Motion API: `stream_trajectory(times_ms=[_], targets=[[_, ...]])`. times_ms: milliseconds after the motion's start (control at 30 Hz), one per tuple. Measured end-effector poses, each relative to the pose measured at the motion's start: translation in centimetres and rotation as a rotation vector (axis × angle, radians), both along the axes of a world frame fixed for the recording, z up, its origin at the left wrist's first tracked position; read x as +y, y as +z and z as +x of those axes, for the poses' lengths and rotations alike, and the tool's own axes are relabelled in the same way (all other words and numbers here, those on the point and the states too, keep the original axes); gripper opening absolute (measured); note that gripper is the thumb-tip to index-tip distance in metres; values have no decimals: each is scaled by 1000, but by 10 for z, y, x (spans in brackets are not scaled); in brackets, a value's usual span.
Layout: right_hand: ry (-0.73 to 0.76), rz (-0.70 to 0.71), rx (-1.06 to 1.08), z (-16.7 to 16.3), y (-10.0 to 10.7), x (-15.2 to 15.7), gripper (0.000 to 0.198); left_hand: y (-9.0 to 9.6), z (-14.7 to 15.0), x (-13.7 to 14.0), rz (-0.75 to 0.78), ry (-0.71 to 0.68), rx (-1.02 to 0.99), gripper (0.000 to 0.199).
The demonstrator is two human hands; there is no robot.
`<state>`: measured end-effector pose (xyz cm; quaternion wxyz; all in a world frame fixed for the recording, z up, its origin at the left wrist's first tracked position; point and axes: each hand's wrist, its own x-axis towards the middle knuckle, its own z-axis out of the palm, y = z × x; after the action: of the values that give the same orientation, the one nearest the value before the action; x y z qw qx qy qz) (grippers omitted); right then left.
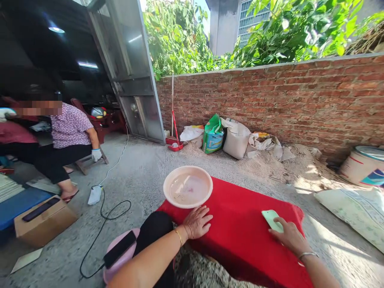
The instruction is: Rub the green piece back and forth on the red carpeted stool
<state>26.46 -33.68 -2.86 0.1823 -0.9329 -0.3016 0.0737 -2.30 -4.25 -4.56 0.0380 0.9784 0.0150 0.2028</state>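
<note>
A red cloth (237, 212) covers the low table in front of me. On its far left corner stands a pale pink basin (168, 196) with clear water in it. My left hand (198, 224) lies flat on the cloth at the basin's near side, fingers spread and holding nothing. Over at the table's right side, my right hand (289, 236) has its fingers closed on the near end of a pale green scrubbing brush (270, 217). The brush is down at the cloth; its underside and any bristles are hidden.
A black phone (120, 250) with a cable lies on a pink stool (109, 276) by my left leg. At left are a seated person (72, 128), a cardboard box (45, 224) and a power strip (95, 195). Sacks (237, 138) line the brick wall (270, 96).
</note>
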Motion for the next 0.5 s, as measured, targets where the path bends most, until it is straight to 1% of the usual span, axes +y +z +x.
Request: stream_trajectory(times_ms=[67,133,167,233,300,333,400,500], targets=[[58,-38,-12,3,-3,-3,59,0,1,-6,-26,37,-33,33],[93,-83,-11,6,-5,-7,65,1,2,-15,-54,87,-87,38],[102,-101,-5,8,-6,-9,67,2,3,-20,-55,82,-116,42],[107,-122,15,9,-6,-13,69,8,5,-28,-19,-16,-167,50],[103,-121,48,9,-6,-16,71,19,6,-31,24,-139,-229,56],[97,-116,68,10,-5,-18,71,26,6,-31,24,-167,-274,58],[77,-95,104,10,-4,-20,70,41,5,-29,-38,-149,-383,60],[49,-35,125,13,-7,-21,64,62,2,-26,-202,-68,-528,60]])
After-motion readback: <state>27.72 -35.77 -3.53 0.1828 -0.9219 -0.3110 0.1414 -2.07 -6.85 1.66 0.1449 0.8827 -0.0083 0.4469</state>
